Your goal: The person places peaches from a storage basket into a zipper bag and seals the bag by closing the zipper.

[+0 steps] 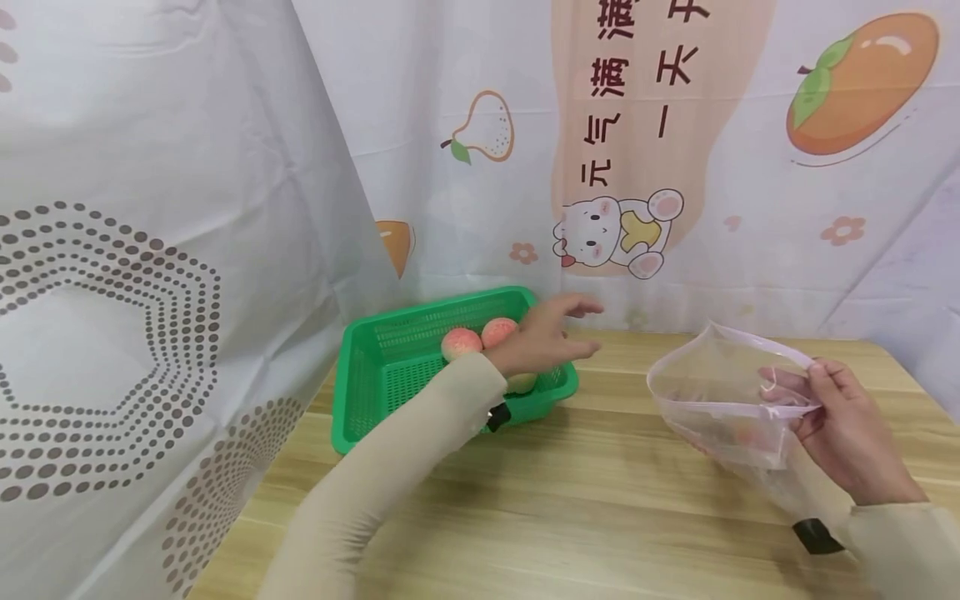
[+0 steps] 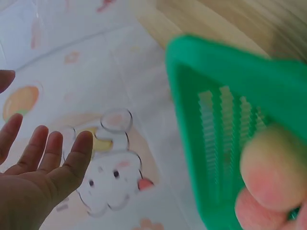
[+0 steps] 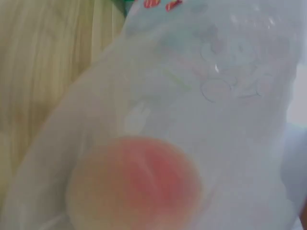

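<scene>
My left hand (image 1: 546,335) is over the right end of a green plastic basket (image 1: 341,392), fingers spread and relaxed with nothing between them. Under and beside it in the basket lie several peaches, among them a pink peach (image 1: 461,343) and a yellowish peach (image 2: 273,167). With thumb and fingers my right hand (image 1: 847,425) pinches the rim of a clear zip bag (image 1: 720,408), whose mouth gapes toward the left. Inside the bag rests a red and yellow peach (image 3: 136,184), seen large through the plastic in the right wrist view.
The basket stands on a wooden table (image 1: 525,517) at the left rear. Behind the table hangs a printed curtain (image 1: 465,217), with a dotted grey-white curtain (image 1: 247,250) along the left side. A stretch of table lies between basket and bag.
</scene>
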`<state>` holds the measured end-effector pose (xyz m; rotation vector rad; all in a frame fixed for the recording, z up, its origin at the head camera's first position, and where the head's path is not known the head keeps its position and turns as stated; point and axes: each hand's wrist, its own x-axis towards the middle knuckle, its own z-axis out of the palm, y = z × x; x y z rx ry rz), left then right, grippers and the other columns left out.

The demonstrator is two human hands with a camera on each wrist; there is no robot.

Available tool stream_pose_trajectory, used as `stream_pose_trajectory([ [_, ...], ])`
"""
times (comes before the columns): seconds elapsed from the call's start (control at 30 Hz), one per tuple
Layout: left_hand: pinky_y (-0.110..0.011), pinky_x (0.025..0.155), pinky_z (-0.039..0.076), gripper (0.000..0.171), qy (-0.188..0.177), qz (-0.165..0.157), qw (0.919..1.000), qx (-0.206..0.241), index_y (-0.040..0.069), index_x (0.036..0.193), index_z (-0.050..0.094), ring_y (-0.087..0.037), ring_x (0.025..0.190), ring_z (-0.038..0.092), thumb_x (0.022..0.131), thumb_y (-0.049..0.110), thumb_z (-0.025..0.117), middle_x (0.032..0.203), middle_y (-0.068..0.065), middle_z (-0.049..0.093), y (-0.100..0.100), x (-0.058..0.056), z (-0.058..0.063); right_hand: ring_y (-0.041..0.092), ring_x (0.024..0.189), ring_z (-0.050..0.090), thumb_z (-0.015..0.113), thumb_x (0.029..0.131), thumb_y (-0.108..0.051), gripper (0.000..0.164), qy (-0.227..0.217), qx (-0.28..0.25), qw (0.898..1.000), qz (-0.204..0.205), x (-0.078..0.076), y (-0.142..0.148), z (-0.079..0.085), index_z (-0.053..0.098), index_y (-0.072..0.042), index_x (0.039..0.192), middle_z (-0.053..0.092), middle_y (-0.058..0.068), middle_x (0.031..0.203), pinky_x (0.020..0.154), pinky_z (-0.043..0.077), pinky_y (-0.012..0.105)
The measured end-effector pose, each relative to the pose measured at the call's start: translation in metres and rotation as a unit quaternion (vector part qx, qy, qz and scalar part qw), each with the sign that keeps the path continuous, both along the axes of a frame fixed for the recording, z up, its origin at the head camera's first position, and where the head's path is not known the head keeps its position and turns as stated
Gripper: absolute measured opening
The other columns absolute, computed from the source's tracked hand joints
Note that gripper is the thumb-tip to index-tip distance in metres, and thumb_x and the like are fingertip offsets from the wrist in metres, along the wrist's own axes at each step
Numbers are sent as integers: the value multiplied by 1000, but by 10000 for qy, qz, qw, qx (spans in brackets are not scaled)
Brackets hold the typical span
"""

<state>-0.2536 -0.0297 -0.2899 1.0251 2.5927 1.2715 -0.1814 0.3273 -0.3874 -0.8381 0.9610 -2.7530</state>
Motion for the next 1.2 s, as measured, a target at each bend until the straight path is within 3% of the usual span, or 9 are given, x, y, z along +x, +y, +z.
stream_pose_trajectory([
  [0.2, -29, 91, 50, 45, -13, 191, 9991, -387, 9, 135, 58, -16, 115, 53, 93, 16, 72, 131, -1, 61, -27, -10, -3, 34, 101, 70, 16, 109, -10, 38, -37, 204, 9997, -107, 2, 8, 1, 52, 1, 114, 66, 24, 120, 82, 57, 34],
  [0.33, -35, 101, 47, 46, -81, 251, 9985, -490, 9, 135, 58, -20, 122, 52, 93, 17, 73, 130, -2, 60, -41, -16, -5, 34, 102, 70, 16, 109, -10, 39, -56, 244, 9996, -88, 3, 9, 1, 53, 1, 115, 66, 24, 120, 79, 57, 33],
  [0.53, -36, 104, 45, 48, -280, 395, 9976, -502, 7, 137, 57, -21, 127, 50, 92, 16, 72, 139, -6, 56, -60, -25, -9, 35, 101, 70, 17, 109, -9, 37, -167, 164, 9997, -32, 3, 9, 0, 52, 1, 114, 65, 26, 120, 85, 57, 36],
  [0.93, -46, 109, 40, 48, -525, 584, 9951, -597, 7, 137, 56, -28, 133, 46, 92, 19, 69, 138, -7, 56, -94, -33, -15, 36, 102, 69, 15, 109, -7, 40, -91, 124, 9999, 40, 3, 9, -1, 53, 3, 116, 64, 28, 120, 86, 56, 38],
  [1.2, -46, 106, 42, 48, -599, 855, 9918, -739, 7, 137, 56, -27, 129, 50, 93, 19, 71, 138, -9, 57, -108, -37, -22, 37, 104, 68, 13, 109, -7, 45, -30, 152, 9997, 178, 4, 9, 1, 55, 3, 118, 64, 27, 122, 90, 55, 37],
])
